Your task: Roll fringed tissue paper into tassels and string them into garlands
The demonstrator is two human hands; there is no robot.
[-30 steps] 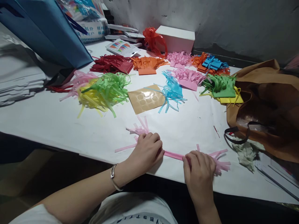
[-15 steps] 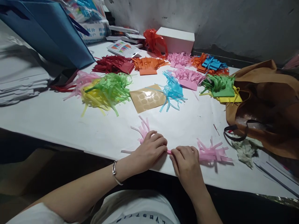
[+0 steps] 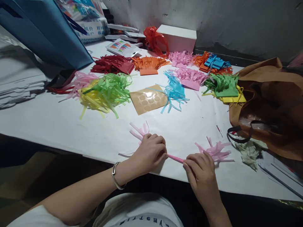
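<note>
A pink tissue-paper tassel stretches between both hands near the table's front edge, its middle rolled into a thin tight stick. My left hand is closed around the rolled part's left side, with loose fringe strips fanning out beyond it. My right hand pinches the rolled part farther right; more pink fringe spreads past its fingers. Ahead of the hands lies a tan sheet of round clear stickers. A light blue fringed bundle touches that sheet's right edge.
Green fringe and yellow fringe lie at left. Several folded fringed bundles line the back, including an orange one. A brown bag gapes at right beside a crumpled cloth. A blue bag stands back left.
My right hand has slid right and slightly down, away from the left hand, so a longer stretch of the rolled pink middle shows. The left hand has shifted slightly left.
</note>
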